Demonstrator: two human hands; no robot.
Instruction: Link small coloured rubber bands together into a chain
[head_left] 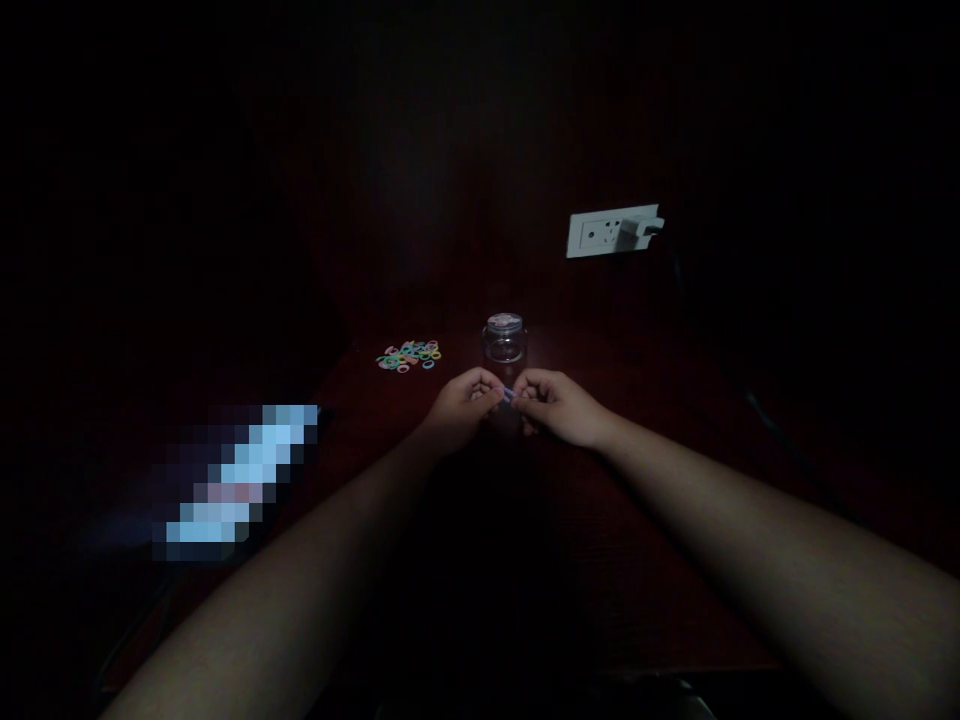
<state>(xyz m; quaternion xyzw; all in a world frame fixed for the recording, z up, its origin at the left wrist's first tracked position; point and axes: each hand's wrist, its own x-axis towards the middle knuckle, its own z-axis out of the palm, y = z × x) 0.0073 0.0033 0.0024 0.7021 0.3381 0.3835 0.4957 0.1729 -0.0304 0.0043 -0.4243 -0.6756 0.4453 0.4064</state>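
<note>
My left hand (pixel 466 405) and my right hand (pixel 559 405) meet over the table, fingers closed in a pinch. Between their fingertips is a small purple hair tie (pixel 509 395), partly covered by the fingers. Just beyond the hands stands a clear jar (pixel 504 347), upright, with a lid on top. To the left of the jar lies a loose pile of colourful hair ties (pixel 409 356), in pink, yellow, green and blue.
A white wall socket (pixel 613 231) with a plug (pixel 641 230) in it is at the back right. At the left a lit, pixelated screen (pixel 247 480) lies beside my left forearm. The dark red table (pixel 637 560) fades into shadow; a thin cable (pixel 780 430) runs at the right.
</note>
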